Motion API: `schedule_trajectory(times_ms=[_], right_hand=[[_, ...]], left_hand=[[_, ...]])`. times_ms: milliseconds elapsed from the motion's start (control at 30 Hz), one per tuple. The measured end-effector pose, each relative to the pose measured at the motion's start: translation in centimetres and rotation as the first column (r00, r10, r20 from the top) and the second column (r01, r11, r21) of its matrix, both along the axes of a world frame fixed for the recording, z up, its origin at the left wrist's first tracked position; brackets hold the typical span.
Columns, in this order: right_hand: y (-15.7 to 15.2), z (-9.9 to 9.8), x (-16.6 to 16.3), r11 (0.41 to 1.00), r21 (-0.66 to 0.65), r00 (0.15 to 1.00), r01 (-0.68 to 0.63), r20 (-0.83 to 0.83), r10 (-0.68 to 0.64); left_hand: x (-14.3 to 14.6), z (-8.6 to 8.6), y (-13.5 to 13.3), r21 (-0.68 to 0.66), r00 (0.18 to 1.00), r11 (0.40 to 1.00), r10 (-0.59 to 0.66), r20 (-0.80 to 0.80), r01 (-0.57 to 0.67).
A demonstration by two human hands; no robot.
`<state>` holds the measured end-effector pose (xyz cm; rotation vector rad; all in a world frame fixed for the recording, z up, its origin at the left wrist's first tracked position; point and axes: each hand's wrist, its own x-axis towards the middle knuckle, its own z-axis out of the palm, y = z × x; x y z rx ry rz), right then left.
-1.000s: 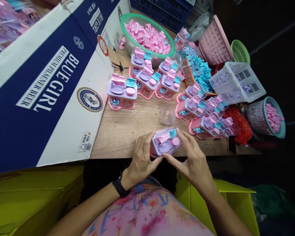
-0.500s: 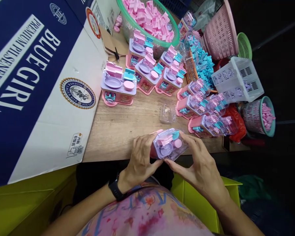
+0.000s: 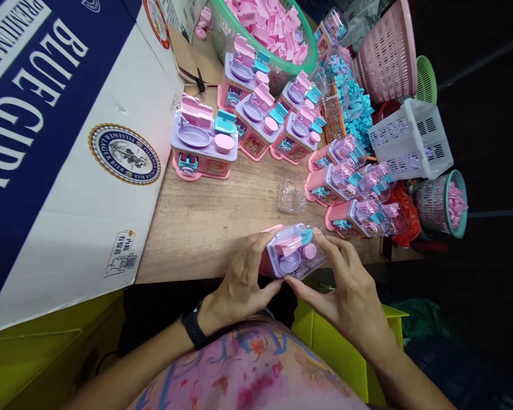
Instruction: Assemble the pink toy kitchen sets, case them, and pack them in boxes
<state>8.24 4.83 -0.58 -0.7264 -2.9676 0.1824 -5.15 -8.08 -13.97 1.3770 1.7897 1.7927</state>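
Observation:
Between my two hands, at the table's near edge, is a small toy kitchen unit (image 3: 289,259) with a lilac top, a pink back piece, a pink round seat and a turquoise part. My left hand (image 3: 241,273) grips its pink base, thumb below and fingers above. A clear plastic cover (image 3: 315,263) sits over the lilac top, and my right hand (image 3: 346,279) holds it by its edges with thumb and fingers. Another clear plastic cover (image 3: 291,196) lies on the table just beyond. Uncovered toy kitchens (image 3: 205,142) stand farther back; covered ones (image 3: 359,216) lie to the right.
A large beer carton (image 3: 111,171) walls off the left side. At the back stands a green basin (image 3: 310,60) of pink parts, beside a pile of turquoise parts (image 3: 357,114). A pink basket (image 3: 389,51), a white crate (image 3: 431,142) and a small basket (image 3: 436,205) stand right.
The view has shifted slightly, so the carton appears farther left. Both hands keep nearly the same hold on the toy kitchen and its cover.

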Motion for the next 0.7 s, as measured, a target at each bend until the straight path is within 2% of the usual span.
schedule_trajectory(times_ms=[67, 133, 200, 333, 433, 533, 600, 633, 700], right_hand=[[-0.1, -0.2, -0.1, 1.000, 0.002, 1.000, -0.004, -0.001, 0.004], [-0.3, -0.3, -0.1, 1.000, -0.001, 1.000, 0.000, 0.003, 0.000], [-0.8, -0.3, 0.0, 1.000, 0.005, 1.000, 0.006, 0.007, -0.007], [-1.2, 0.4, 0.7, 1.000, -0.014, 1.000, 0.002, 0.020, -0.002], [0.7, 1.5, 0.5, 0.985, -0.175, 0.998, 0.004, 0.057, 0.006], [3.8, 1.4, -1.1, 0.935, -0.342, 0.995, 0.092, 0.057, -0.077], [5.4, 0.2, -2.6, 0.854, -0.484, 0.980, 0.193, 0.048, -0.194], [5.8, -0.5, -3.4, 0.773, -0.583, 0.963, 0.252, 0.073, -0.259], [5.8, -2.1, -4.6, 0.524, -0.766, 0.911, 0.373, 0.195, -0.364]], left_hand=[[-0.5, 0.2, -0.2, 0.024, 0.964, 0.988, -0.152, 0.219, 0.151], [-0.6, 0.6, 0.0, 0.057, 0.871, 0.971, -0.233, 0.433, 0.231], [-0.1, 1.2, 0.7, 0.021, 0.816, 0.977, -0.189, 0.546, 0.213], [1.5, 2.8, 2.1, -0.151, 0.819, 0.984, 0.010, 0.573, 0.094], [2.0, 3.3, 2.3, -0.166, 0.807, 0.985, 0.055, 0.588, 0.054], [2.0, 3.4, 2.1, -0.170, 0.797, 0.985, 0.072, 0.600, 0.039], [2.0, 3.3, 2.0, -0.182, 0.786, 0.982, 0.075, 0.614, 0.048], [2.0, 3.3, 2.0, -0.187, 0.781, 0.981, 0.073, 0.621, 0.057], [2.0, 3.2, 2.0, -0.195, 0.775, 0.978, 0.071, 0.628, 0.068]])
